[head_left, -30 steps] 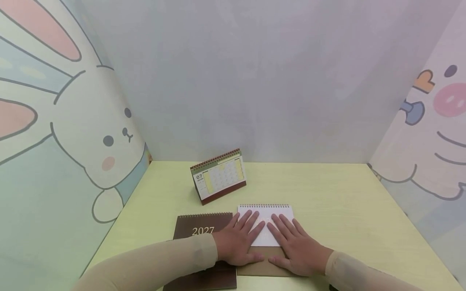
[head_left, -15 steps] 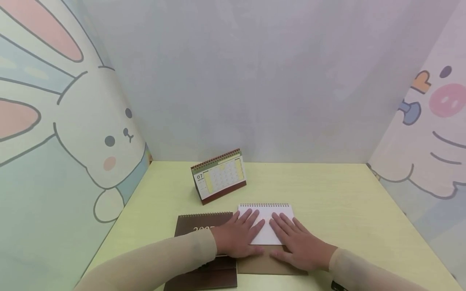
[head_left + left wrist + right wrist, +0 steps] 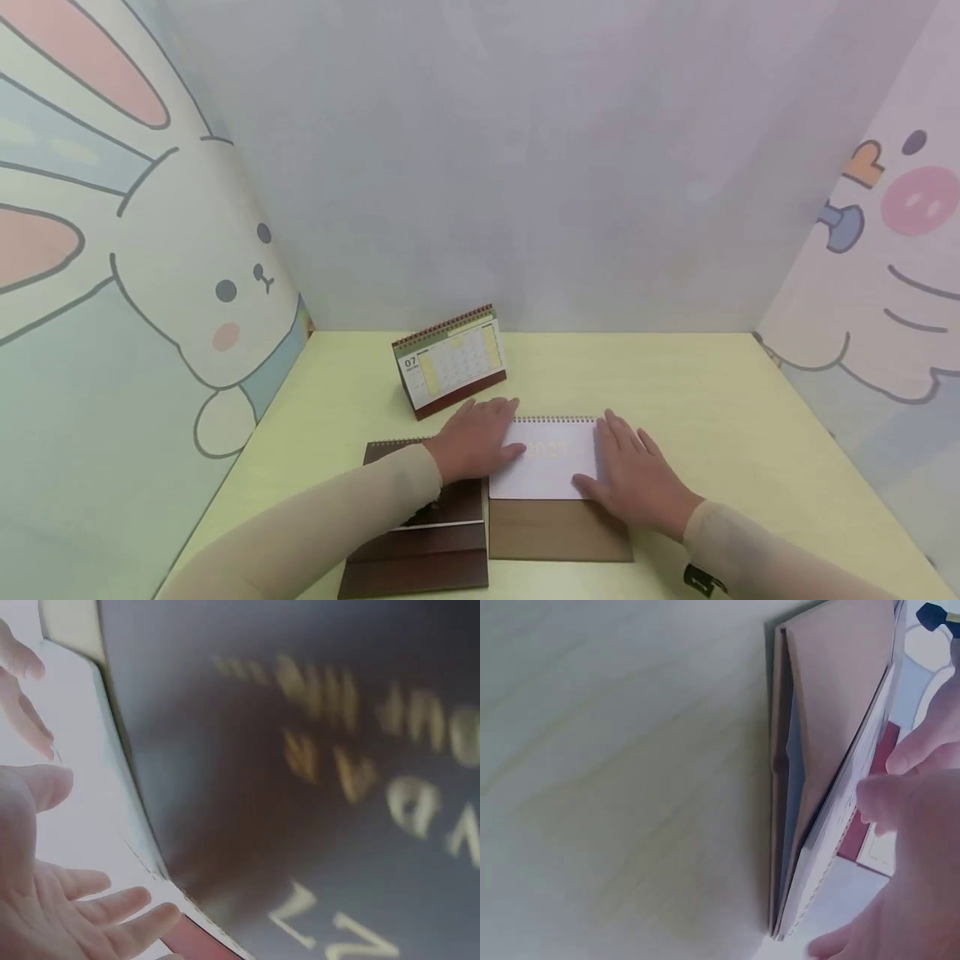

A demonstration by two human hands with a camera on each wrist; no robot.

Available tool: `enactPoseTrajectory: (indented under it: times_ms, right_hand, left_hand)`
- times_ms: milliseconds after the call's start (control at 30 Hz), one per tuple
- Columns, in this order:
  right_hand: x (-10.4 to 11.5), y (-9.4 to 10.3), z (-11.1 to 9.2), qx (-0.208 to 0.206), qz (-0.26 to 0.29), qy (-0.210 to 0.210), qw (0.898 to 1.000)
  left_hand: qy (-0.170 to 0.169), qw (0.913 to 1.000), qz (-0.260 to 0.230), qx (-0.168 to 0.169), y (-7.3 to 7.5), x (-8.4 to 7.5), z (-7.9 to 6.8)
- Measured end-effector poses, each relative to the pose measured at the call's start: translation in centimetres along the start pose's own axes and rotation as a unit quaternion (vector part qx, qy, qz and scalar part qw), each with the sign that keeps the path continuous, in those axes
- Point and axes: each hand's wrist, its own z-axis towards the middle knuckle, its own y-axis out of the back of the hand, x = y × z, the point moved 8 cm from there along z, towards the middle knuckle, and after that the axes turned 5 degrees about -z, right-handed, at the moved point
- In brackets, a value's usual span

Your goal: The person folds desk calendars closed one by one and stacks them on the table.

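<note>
A desk calendar with a white page (image 3: 547,479) and a brown card base (image 3: 558,533) lies flat in front of me. My left hand (image 3: 476,437) lies over its upper left corner, fingers reaching to the spiral edge, thumb on the page. Along its right side rests my right hand (image 3: 645,479), fingers extended and thumb over the page. The right wrist view shows that the brown base (image 3: 840,667) is folded in layers with a narrow gap. Under my left forearm lies a dark brown calendar (image 3: 442,567), whose gold lettering fills the left wrist view.
Behind the two flat calendars a third calendar (image 3: 457,362) with a dark red base stands upright, showing page 07. The pale yellow table (image 3: 712,400) runs back to a grey wall. Cartoon-printed panels, a rabbit (image 3: 210,250) and a pig (image 3: 900,250), flank it.
Both hands lay spread on the white page. They have moved apart, left hand to the upper left corner, right hand to the right edge, uncovering the faint 2027 lettering.
</note>
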Motion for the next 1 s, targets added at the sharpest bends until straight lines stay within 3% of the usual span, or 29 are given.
enactPoseTrajectory:
  times_ms: [133, 367, 733, 1000]
  right_hand:
    - [-1.2, -0.2, 0.2, 0.020, 0.027, -0.038, 0.999]
    - [-1.9, -0.5, 0.3, 0.036, 0.045, -0.044, 0.997]
    - [-1.6, -0.3, 1.1, 0.033, 0.085, -0.053, 0.994]
    - [-2.5, -0.8, 1.5, 0.030, 0.142, -0.106, 0.984]
  left_hand:
    - [0.031, 0.9993, 0.012, -0.017, 0.1, 1.6, 0.6]
    - [0.089, 0.9952, 0.010, -0.038, 0.6, 3.0, 0.0]
    - [0.070, 0.9952, -0.052, -0.043, 0.5, 1.7, 0.1]
    - [0.088, 0.9938, -0.060, -0.032, -1.5, 2.3, 1.0]
